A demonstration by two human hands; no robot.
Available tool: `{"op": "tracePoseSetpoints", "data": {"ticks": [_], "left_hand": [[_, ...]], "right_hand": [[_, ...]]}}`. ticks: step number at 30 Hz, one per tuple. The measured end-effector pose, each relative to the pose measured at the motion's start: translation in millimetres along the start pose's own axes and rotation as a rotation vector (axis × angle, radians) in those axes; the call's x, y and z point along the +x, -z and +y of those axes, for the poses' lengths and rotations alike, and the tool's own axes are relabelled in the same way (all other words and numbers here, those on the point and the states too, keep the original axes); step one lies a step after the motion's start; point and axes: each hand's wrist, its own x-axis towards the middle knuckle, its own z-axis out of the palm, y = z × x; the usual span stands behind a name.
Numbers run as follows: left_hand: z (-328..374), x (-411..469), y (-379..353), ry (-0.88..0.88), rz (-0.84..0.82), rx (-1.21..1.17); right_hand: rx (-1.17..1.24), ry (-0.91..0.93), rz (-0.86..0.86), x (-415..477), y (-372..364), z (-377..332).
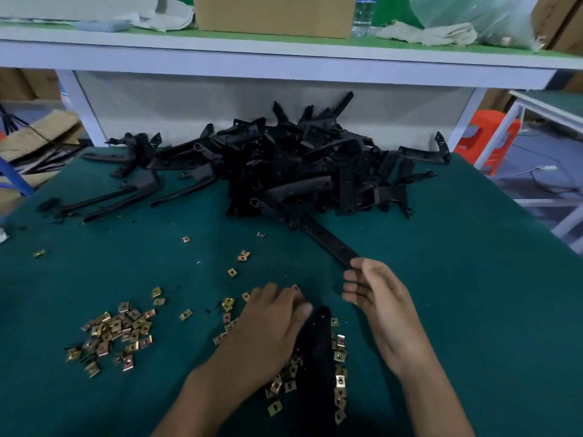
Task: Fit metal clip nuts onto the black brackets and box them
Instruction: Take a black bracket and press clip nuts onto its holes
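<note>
A big heap of black brackets (284, 162) lies at the back of the green table. One long bracket (328, 241) sticks out of the heap toward me, and my right hand (378, 301) hovers at its near end with relaxed fingers, the thumb just touching the tip. Another black bracket (317, 357) lies in front of me among brass-coloured clip nuts (340, 381). My left hand (268, 329) is palm down beside that bracket, its fingertips bent onto a clip nut (295, 287). More clip nuts (116, 332) lie in a loose pile on the left.
Single clip nuts (243, 256) are scattered mid-table. A few long brackets (104, 200) lie apart at the left. A white shelf (284, 61) overhangs the heap, carrying a cardboard box (274, 14), rags and a water bottle (362, 14). The table edge runs down the right side.
</note>
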Motion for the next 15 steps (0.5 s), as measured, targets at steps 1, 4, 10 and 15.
{"op": "tracePoseSetpoints", "data": {"ticks": [1, 4, 10, 15], "left_hand": [[1, 0, 1, 0.013, -0.061, 0.048], [4, -1, 6, 0.016, -0.141, -0.030], [0, -5, 27, 0.160, -0.009, -0.862], [13, 3, 28, 0.250, 0.159, -1.234]], "right_hand": [[-0.009, 0.010, 0.003, -3, 1, 1], [-0.017, 0.017, 0.005, -13, 5, 5], [-0.073, 0.066, -0.099, -22, 22, 17], [-0.130, -0.008, -0.529, -29, 11, 23]]}}
